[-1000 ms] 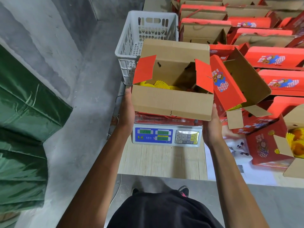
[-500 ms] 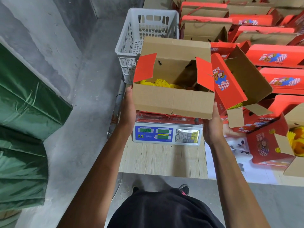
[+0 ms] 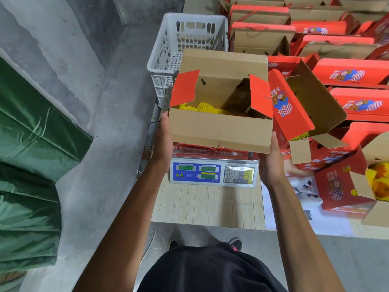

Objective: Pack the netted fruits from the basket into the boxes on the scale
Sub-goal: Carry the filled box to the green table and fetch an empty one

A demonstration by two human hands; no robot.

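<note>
Little changed since half a second ago: box (image 3: 221, 129) still over the scale (image 3: 213, 172), seemingly resting on its red-covered pan though the contact is hidden, both palms in the same places, display again lit green.

Green tarp (image 3: 31, 154), glossy and creased, at far left over grey concrete floor (image 3: 109, 144). Rows of red printed cartons (image 3: 353, 72) at right, some open with brown flaps up; nearest one (image 3: 294, 106) leaning just beside the box, another with yellow-netted contents at the right edge. White basket (image 3: 189, 41), perforated plastic, behind the box, its near part hidden by the rear flap. Pale wood-grain table (image 3: 208, 203) under the scale.

Box: corrugated brown card, rectangular, red side flaps standing up. Netted fruits (image 3: 203, 107), yellow foam mesh, low inside, mostly hidden by the front wall.

Left hand (image 3: 165, 140) flat against the left wall, fingers straight. Right hand (image 3: 271, 163) cupping the lower right corner, fingertips out of sight beneath.
</note>
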